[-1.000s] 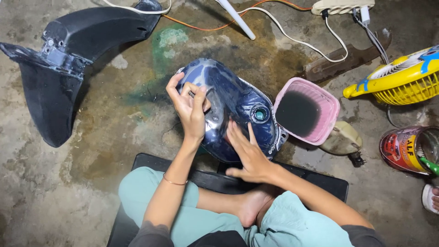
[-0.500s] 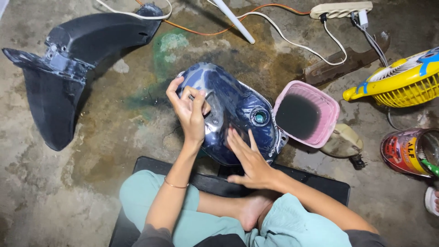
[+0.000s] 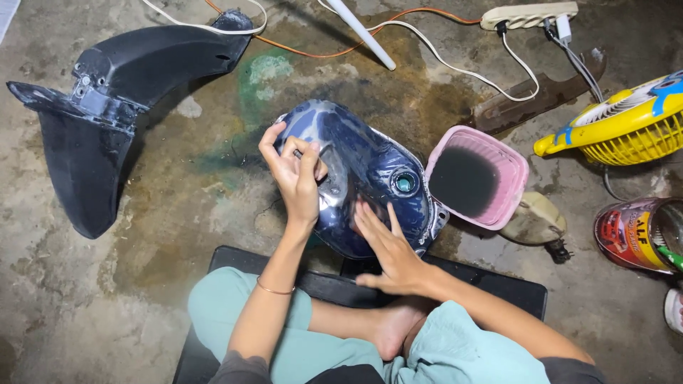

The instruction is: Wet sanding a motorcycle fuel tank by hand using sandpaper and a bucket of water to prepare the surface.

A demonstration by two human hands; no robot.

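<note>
A glossy dark blue motorcycle fuel tank (image 3: pixel 370 160) lies on the concrete floor in front of my crossed legs, its round filler opening (image 3: pixel 405 183) towards the right. My left hand (image 3: pixel 293 178) is raised over the tank's left side. Its fingers are curled around a small dark sheet (image 3: pixel 326 158) that touches the tank's surface. My right hand (image 3: pixel 388 245) rests flat on the tank's near side with the fingers spread and nothing in it.
A pink tub (image 3: pixel 514 188) of dark water stands right of the tank, with a beige lump (image 3: pixel 533 220) beside it. A black fender (image 3: pixel 121 92) lies at the left. A power strip (image 3: pixel 526 14), cables, a yellow fan (image 3: pixel 619 124) and a red can (image 3: pixel 633 235) sit at the right. I sit on a black mat (image 3: pixel 469 281).
My left hand has shifted slightly on the tank's left side with the sheet. My right hand stays pressed on the near side.
</note>
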